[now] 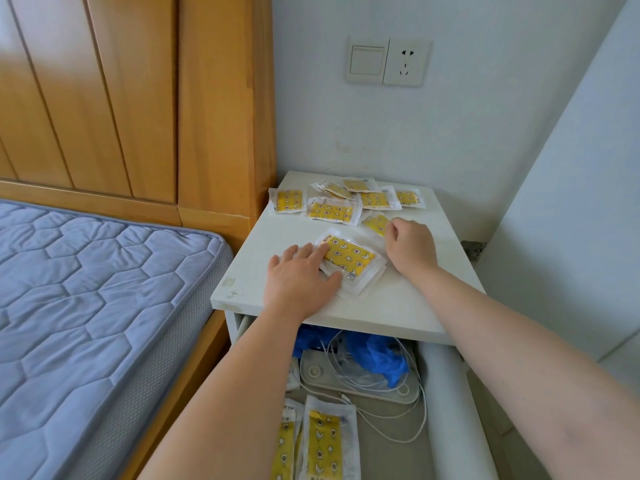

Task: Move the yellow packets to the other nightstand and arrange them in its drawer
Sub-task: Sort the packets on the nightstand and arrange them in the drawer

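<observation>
Several yellow packets in clear wrappers lie scattered at the back of the white nightstand top. A small stack of packets sits near the middle of the top. My left hand lies on the stack's left edge, fingers spread over it and thumb against its near side. My right hand has its fingers curled and pinches a single yellow packet just behind the stack. Below, the open drawer holds two more yellow packets standing at its front.
The drawer also holds a white flat device, tangled white cables and a blue plastic bag. A bed with a blue quilted mattress and wooden headboard stands on the left. A white wall with a switch and socket is behind.
</observation>
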